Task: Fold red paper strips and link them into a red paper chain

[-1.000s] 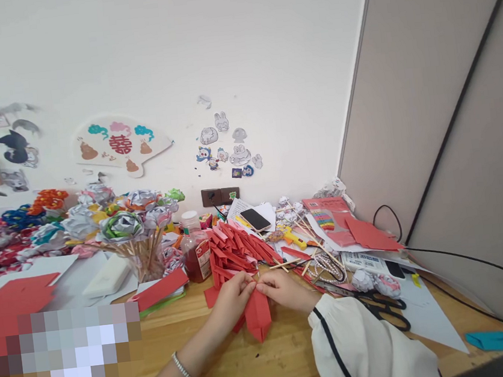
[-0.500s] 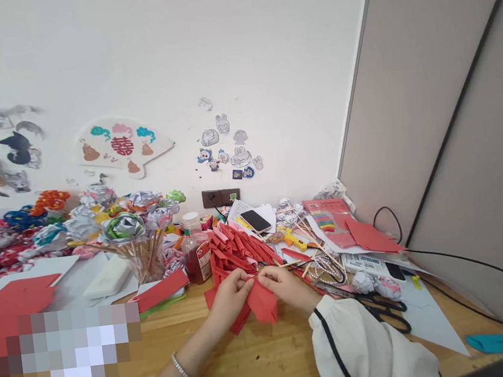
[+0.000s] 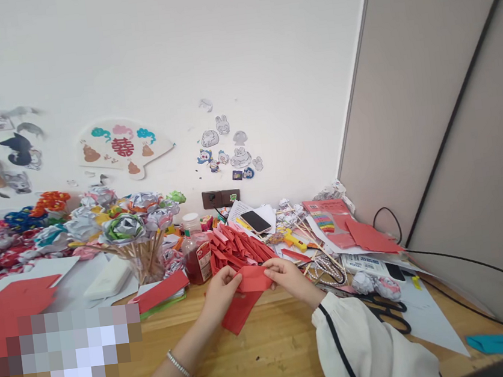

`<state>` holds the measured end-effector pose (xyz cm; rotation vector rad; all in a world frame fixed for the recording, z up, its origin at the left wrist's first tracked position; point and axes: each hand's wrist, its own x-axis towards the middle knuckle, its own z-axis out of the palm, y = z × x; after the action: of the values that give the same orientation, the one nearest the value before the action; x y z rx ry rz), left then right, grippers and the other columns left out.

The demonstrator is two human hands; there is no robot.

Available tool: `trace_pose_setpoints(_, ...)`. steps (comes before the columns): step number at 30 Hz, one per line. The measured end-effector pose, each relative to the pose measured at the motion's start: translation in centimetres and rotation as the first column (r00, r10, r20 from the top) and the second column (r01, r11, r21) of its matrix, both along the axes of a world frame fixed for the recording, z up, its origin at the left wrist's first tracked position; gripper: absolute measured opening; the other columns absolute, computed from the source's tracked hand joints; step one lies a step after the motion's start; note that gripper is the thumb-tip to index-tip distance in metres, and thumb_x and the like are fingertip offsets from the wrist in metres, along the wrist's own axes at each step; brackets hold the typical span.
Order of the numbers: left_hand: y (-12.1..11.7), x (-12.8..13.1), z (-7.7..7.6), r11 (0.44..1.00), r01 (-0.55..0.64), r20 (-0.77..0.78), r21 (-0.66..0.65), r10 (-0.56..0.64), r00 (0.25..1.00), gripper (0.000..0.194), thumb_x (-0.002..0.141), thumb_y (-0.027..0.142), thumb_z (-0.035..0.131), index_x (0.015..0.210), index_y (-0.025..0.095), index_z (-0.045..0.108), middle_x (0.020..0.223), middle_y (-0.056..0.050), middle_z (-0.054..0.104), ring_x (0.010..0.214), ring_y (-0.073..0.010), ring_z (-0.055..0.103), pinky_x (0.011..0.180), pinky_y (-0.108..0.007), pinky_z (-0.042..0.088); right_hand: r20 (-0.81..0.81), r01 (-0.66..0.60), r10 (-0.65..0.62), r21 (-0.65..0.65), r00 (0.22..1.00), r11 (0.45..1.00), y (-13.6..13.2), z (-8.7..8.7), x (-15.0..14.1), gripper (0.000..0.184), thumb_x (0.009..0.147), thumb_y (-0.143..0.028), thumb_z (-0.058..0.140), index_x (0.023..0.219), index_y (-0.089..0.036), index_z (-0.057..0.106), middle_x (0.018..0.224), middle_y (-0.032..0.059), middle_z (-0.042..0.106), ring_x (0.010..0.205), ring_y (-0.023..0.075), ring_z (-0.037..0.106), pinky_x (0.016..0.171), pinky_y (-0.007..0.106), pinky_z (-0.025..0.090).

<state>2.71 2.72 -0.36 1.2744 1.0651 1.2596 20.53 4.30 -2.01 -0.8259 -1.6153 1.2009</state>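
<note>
A piece of red paper [image 3: 251, 279] is held up between my two hands, with a crease across it. My left hand [image 3: 224, 289] pinches its left edge between thumb and fingers. At the right edge, my right hand [image 3: 285, 274] grips it in the same way. Another flat red sheet [image 3: 242, 314] shows below it, by the tabletop; whether the two are joined I cannot tell. Just beyond my hands lies a heap of folded red paper strips [image 3: 240, 245].
Left of the heap stand a bottle of dark red liquid [image 3: 196, 258] and a container of sticks [image 3: 144, 258] with paper flowers [image 3: 124, 227] above. Rightward are a phone [image 3: 256, 222], a yellow glue gun [image 3: 294, 239], a bead string [image 3: 328, 269] and black-handled scissors [image 3: 390, 312].
The red paper hung down from between my close-set fingertips; now it is spread wider and raised, with a crease across. My hands have moved apart.
</note>
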Motion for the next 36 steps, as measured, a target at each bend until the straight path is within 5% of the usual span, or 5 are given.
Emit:
trace_pose_setpoints(8, 0.3, -0.3, 0.1, 0.99, 0.141, -0.116, -0.007, -0.141, 0.983, 0.029, 0.061, 0.04, 0.056, 0.073, 0.013, 0.055, 0.054, 0.003, 0.055, 0.041, -0.0112, 0.053, 0.041, -0.024, 0.046, 0.074, -0.011, 0.011, -0.001, 0.997, 1.0, 0.1, 0.0, 0.4, 0.029, 0.07, -0.036, 0.056, 0.09, -0.014, 0.057, 0.062, -0.0004, 0.056, 0.048, 0.0081, 0.05, 0.047, 0.021, 0.04)
trace_pose_setpoints(24, -0.3, -0.4, 0.7, 0.981, 0.185, 0.238, -0.061, -0.166, 0.957, 0.023, 0.059, 0.026, 0.062, 0.078, 0.014, 0.056, 0.06, 0.002, 0.06, 0.045, -0.0109, 0.058, 0.049, -0.023, 0.049, -0.087, 0.025, -0.02, 0.06, 0.996, 0.998, -0.5, 0.9, 0.2, 0.02, 0.071, -0.029, 0.056, 0.086, -0.016, 0.059, 0.066, -0.0003, 0.056, 0.055, 0.0096, 0.053, 0.052, 0.023, 0.043)
trace_pose_setpoints(30, -0.5, -0.3, 1.0, 0.97, 0.22, 0.249, -0.102, -0.189, 0.95, 0.019, 0.06, 0.028, 0.06, 0.072, 0.015, 0.053, 0.057, 0.002, 0.06, 0.046, -0.0132, 0.058, 0.05, -0.026, 0.049, 0.026, 0.077, -0.082, 0.173, 0.996, 0.982, -0.7, 0.8, 0.2, 0.016, 0.074, -0.027, 0.051, 0.082, -0.017, 0.06, 0.07, 0.0008, 0.057, 0.06, 0.0107, 0.053, 0.056, 0.023, 0.043)
trace_pose_setpoints(36, -0.5, 0.0, 0.7, 0.977, 0.162, 0.092, -0.141, -0.15, 0.984, 0.029, 0.055, 0.035, 0.065, 0.068, 0.016, 0.048, 0.053, 0.005, 0.054, 0.045, -0.0113, 0.055, 0.047, -0.025, 0.048, 0.177, 0.083, -0.136, 0.278, 0.975, 0.957, -0.8, 0.8, 0.4, 0.016, 0.075, -0.023, 0.048, 0.081, -0.018, 0.061, 0.079, 0.0027, 0.06, 0.069, 0.0131, 0.054, 0.061, 0.024, 0.041)
